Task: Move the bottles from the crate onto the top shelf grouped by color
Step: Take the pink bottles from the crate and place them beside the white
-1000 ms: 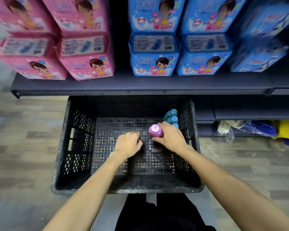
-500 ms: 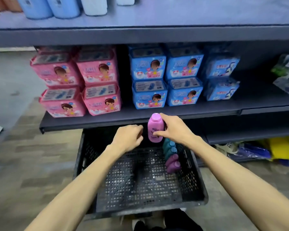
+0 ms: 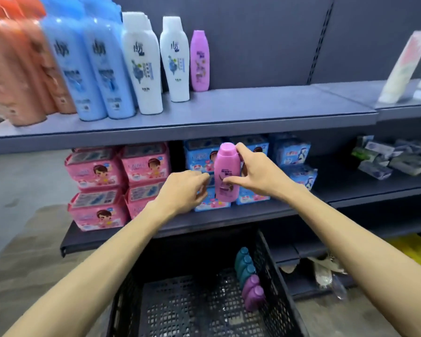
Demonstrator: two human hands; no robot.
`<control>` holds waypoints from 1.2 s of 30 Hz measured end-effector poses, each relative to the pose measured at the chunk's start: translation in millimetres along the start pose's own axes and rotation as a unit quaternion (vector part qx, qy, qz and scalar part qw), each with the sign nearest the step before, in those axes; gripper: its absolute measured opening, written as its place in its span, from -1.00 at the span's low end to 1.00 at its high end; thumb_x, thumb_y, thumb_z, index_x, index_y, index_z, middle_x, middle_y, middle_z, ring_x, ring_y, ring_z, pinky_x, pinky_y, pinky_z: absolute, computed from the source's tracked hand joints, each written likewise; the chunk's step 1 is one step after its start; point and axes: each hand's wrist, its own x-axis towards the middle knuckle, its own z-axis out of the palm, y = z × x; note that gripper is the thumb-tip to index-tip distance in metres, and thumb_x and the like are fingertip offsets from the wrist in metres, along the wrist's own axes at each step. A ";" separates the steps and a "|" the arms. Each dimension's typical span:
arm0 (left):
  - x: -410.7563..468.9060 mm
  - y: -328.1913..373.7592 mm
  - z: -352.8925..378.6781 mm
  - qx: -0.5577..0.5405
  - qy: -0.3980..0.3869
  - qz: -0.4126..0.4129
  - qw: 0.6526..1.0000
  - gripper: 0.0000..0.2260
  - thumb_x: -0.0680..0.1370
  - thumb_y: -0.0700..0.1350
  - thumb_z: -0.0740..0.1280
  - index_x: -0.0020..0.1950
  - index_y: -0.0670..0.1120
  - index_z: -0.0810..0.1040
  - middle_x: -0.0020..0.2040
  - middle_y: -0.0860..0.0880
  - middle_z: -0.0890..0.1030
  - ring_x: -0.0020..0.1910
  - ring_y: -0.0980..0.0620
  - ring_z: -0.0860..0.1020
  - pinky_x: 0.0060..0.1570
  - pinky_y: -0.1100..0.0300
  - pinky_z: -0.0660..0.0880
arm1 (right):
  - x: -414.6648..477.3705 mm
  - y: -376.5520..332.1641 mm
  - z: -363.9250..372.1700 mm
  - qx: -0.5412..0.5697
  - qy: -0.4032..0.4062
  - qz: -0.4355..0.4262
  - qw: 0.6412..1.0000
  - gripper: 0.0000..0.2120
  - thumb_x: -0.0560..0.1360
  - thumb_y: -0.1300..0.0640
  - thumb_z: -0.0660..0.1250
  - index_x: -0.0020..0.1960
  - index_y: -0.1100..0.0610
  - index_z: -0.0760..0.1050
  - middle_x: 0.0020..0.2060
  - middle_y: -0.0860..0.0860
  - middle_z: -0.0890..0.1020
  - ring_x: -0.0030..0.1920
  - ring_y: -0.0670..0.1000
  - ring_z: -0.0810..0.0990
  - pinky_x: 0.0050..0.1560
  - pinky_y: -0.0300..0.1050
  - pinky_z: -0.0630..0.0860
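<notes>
My right hand [image 3: 258, 176] grips a pink-purple bottle [image 3: 226, 175] upright in mid-air, in front of the middle shelf and below the top shelf [image 3: 253, 110]. My left hand [image 3: 185, 190] hovers just left of the bottle with curled fingers and holds nothing. On the top shelf stand orange bottles [image 3: 17, 74], blue bottles [image 3: 90, 69], white bottles [image 3: 156, 62] and one purple bottle [image 3: 199, 60], in that order from left to right. The black crate [image 3: 275, 283] below holds teal bottles [image 3: 244, 266] and purple bottles [image 3: 253, 293] along its right wall.
The middle shelf carries pink packs [image 3: 102, 188] on the left and blue packs [image 3: 287, 154] behind my hands. Bare top-shelf surface lies right of the purple bottle. Boxes [image 3: 404, 66] lean at the far right. Loose bags [image 3: 326, 271] lie on the floor shelf.
My right hand has lifted the pink-purple bottle out of the crate up to middle-shelf height. My left hand rose alongside it. The view tilted up, and the top shelf came into sight.
</notes>
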 end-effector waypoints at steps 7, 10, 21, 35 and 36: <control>38.6 -15.6 -57.3 0.023 0.075 0.042 0.996 -0.79 0.42 0.02 0.09 -0.16 -0.04 0.46 -0.28 0.02 0.54 -0.28 -0.11 0.55 -0.45 0.12 0.38 | 33.3 -25.6 -60.4 0.006 0.038 -0.032 0.999 -0.59 0.45 0.01 0.52 0.05 0.06 0.30 -0.30 0.03 0.59 -0.36 -0.01 0.51 -0.33 -0.19 0.41; 52.5 -21.7 -79.8 0.017 0.090 0.054 0.994 -0.88 0.43 0.00 0.15 -0.17 -0.02 0.41 -0.29 0.03 0.52 -0.29 -0.09 0.53 -0.45 0.12 0.36 | 50.8 -35.4 -84.4 0.019 0.045 -0.054 0.997 -0.59 0.47 0.06 0.50 0.11 0.03 0.30 -0.15 0.03 0.65 -0.39 -0.08 0.53 -0.35 -0.27 0.44; 95.6 -43.0 -135.1 0.042 0.097 0.015 0.994 -0.96 0.47 -0.10 0.30 -0.15 -0.04 0.47 -0.29 0.07 0.57 -0.32 -0.03 0.51 -0.39 0.18 0.34 | 96.0 -55.2 -135.2 0.014 0.058 -0.057 0.997 -0.54 0.48 -0.06 0.48 0.22 0.06 0.32 -0.07 -0.03 0.65 -0.32 -0.12 0.58 -0.27 -0.20 0.54; 119.1 -52.5 -124.1 0.027 0.071 -0.077 0.994 -0.93 0.47 -0.06 0.29 -0.16 -0.04 0.49 -0.26 0.05 0.60 -0.23 -0.05 0.54 -0.32 0.16 0.35 | 134.2 -31.1 -120.5 0.056 0.095 0.021 0.994 -0.55 0.47 -0.04 0.49 0.20 0.06 0.34 -0.04 -0.07 0.61 -0.24 -0.10 0.60 -0.35 -0.27 0.49; 119.6 -53.3 -121.5 0.027 0.071 -0.080 0.994 -0.93 0.46 -0.06 0.29 -0.16 -0.04 0.49 -0.25 0.04 0.60 -0.22 -0.05 0.54 -0.31 0.14 0.39 | 135.3 -27.7 -118.1 0.072 0.095 0.030 0.992 -0.53 0.44 -0.04 0.52 0.20 0.06 0.36 -0.04 -0.08 0.60 -0.21 -0.09 0.61 -0.36 -0.28 0.50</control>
